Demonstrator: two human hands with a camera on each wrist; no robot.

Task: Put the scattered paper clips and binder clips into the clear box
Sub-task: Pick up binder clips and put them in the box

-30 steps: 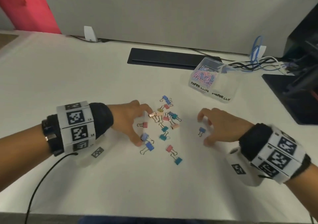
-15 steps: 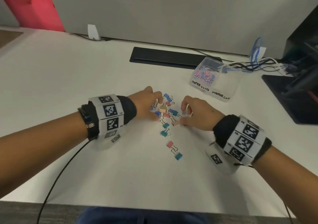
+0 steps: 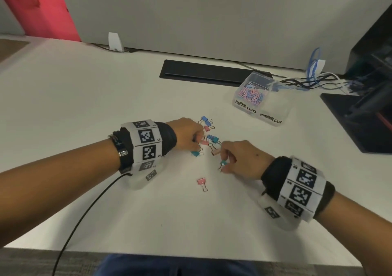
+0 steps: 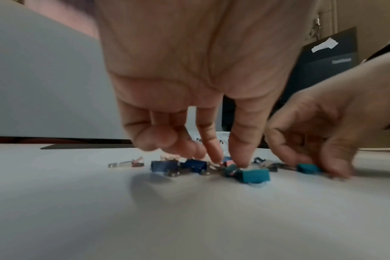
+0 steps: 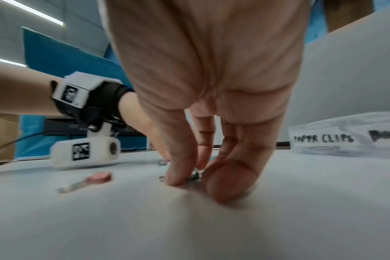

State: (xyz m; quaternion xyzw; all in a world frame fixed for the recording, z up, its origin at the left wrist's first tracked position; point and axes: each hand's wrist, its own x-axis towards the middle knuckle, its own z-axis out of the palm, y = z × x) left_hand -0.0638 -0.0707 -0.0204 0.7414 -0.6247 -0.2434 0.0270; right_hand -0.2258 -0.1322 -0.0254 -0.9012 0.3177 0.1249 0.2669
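Small coloured binder clips lie in a loose pile at the table's middle. My left hand hangs over the pile's left side with fingers curled; in the left wrist view its thumb and forefinger pinch at a clip among blue and teal ones. My right hand pinches a teal binder clip against the table, also seen in the right wrist view. A lone pink clip lies nearer me. The clear box, labelled PAPER CLIPS, stands far right with paper clips in its left compartment.
A black strip lies behind the pile. Tangled cables and a black stand crowd the far right. A black cable trails from my left wrist over the table's near edge. A red object stands far left.
Both hands closed in on the pile from either side. The right hand then drew back toward me and pinched a teal clip by the lone pink one. The left hand stays over the pile.
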